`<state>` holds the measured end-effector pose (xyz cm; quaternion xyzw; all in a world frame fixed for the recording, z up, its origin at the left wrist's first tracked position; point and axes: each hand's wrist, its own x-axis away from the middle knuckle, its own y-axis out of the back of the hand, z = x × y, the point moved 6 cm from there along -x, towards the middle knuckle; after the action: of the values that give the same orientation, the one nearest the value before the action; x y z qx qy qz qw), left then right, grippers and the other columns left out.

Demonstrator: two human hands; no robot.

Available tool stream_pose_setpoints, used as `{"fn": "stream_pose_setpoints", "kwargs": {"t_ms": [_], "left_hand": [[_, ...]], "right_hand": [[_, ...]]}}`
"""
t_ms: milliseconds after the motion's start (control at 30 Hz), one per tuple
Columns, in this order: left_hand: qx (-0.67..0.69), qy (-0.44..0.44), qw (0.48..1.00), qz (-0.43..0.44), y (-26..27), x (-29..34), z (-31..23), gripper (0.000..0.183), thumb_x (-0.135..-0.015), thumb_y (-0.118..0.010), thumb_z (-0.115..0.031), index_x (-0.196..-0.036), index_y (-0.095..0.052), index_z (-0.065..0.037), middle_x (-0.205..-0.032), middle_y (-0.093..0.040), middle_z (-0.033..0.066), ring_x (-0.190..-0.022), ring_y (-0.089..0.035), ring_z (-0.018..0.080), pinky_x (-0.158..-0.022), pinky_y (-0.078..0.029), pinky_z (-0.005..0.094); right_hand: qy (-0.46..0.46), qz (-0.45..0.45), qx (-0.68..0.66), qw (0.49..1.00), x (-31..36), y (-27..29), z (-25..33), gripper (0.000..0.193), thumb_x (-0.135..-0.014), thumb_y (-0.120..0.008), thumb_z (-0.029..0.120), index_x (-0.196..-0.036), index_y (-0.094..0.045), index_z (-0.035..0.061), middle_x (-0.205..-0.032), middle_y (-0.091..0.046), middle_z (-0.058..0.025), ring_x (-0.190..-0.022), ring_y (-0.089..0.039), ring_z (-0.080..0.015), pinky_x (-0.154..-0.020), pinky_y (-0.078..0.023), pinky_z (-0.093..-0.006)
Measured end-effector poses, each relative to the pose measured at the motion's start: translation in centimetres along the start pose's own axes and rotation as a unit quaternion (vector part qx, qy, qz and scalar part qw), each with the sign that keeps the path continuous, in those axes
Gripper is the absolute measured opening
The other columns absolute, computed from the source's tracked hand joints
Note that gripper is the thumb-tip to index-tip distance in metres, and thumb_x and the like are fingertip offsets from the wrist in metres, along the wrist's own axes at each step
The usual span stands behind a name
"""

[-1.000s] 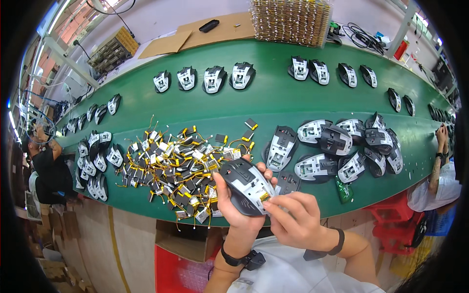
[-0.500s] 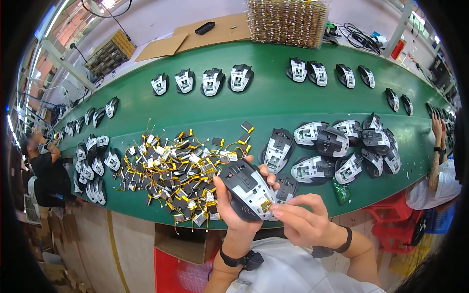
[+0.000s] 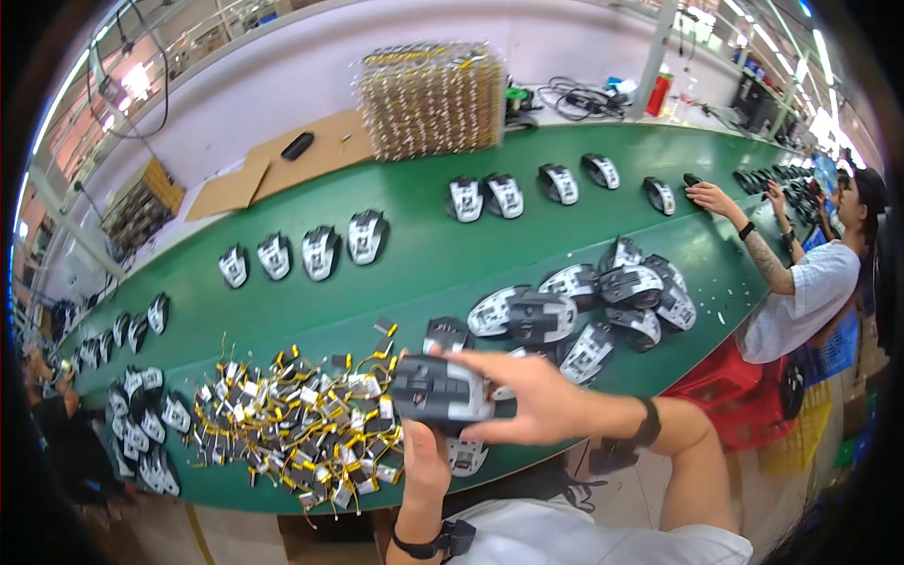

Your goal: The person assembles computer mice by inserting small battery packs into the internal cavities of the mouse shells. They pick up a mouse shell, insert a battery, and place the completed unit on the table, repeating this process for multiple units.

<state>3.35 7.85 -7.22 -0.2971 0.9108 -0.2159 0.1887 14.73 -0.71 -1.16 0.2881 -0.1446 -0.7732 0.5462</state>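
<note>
A black and grey computer mouse, its base partly assembled, is held between my two hands above the front of the green table. My left hand grips it from below, its fingers mostly hidden behind the mouse. From the right, my right hand closes over its other end, with fingers along the top and the thumb underneath. Just left of the hands lies a heap of small battery packs with yellow ends and thin wires. More mice are piled to the right.
Mice stand spaced along the far green strip. Another cluster of mice lies at the left. Behind are cardboard and a tall stack of trays. At right, a co-worker's hand reaches a mouse; a red stool stands below.
My view has swung right. The mouse has been turned, and my right hand has gone from pinching at its lower end to gripping it. The co-worker's hand now reaches onto the far strip.
</note>
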Motion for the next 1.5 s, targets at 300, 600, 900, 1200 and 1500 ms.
{"fn": "stream_pose_setpoints", "kwargs": {"t_ms": [300,600,900,1200,1500], "left_hand": [[-0.114,0.043,0.992,-0.021,3.3,1.0,-1.2,0.057,-0.091,-0.054,-0.016,-0.141,-0.037,0.001,-0.137,-0.051,0.0230,-0.125,-0.052,0.0309,-0.100,-0.043,0.0406],[-0.216,0.135,0.966,-0.045,7.5,1.0,0.1,0.045,-0.100,-0.050,-0.016,-0.141,-0.041,0.000,-0.136,-0.054,0.0137,-0.126,-0.052,0.0241,-0.105,-0.039,0.0366],[-0.283,0.245,0.927,-0.035,14.5,-1.8,6.4,0.058,-0.096,-0.058,-0.028,-0.144,-0.036,-0.004,-0.135,-0.052,0.0173,-0.120,-0.056,0.0268,-0.103,-0.041,0.0400],[-0.021,0.059,0.998,-0.031,3.9,1.8,-1.6,0.065,-0.096,-0.056,-0.024,-0.148,-0.025,-0.003,-0.142,-0.043,0.0263,-0.125,-0.053,0.0350,-0.102,-0.045,0.0443],[0.191,0.024,0.977,-0.088,8.0,6.0,-2.6,0.087,-0.083,-0.065,-0.049,-0.150,-0.028,-0.007,-0.135,-0.049,0.0257,-0.117,-0.057,0.0422,-0.092,-0.053,0.0527]], "right_hand": [[-0.472,-0.055,0.432,0.766,3.2,32.3,-27.3,0.057,-0.061,-0.078,0.050,-0.087,-0.074,-0.0004,-0.094,-0.072,-0.0203,-0.086,-0.070,-0.0359,-0.081,-0.056,-0.0410],[-0.580,-0.051,0.312,0.751,-0.7,36.6,-30.2,0.073,-0.068,-0.080,0.058,-0.115,-0.070,0.0031,-0.118,-0.068,-0.0194,-0.108,-0.066,-0.0362,-0.091,-0.052,-0.0428],[-0.430,-0.201,0.390,0.789,-5.7,36.0,-37.0,0.048,-0.080,-0.064,0.026,-0.125,-0.060,0.0094,-0.124,-0.063,-0.0221,-0.114,-0.062,-0.0377,-0.099,-0.048,-0.0456],[-0.043,0.008,0.070,0.997,-9.2,12.1,-6.6,0.058,-0.083,-0.072,0.017,-0.138,-0.054,0.0098,-0.092,-0.071,-0.0088,-0.078,-0.067,-0.0164,-0.073,-0.054,-0.0329],[0.055,0.267,0.065,0.960,-12.5,-6.4,2.4,0.014,-0.087,-0.068,0.015,-0.092,-0.074,0.0028,-0.077,-0.071,-0.0096,-0.066,-0.068,-0.0184,-0.066,-0.055,-0.0303]]}}
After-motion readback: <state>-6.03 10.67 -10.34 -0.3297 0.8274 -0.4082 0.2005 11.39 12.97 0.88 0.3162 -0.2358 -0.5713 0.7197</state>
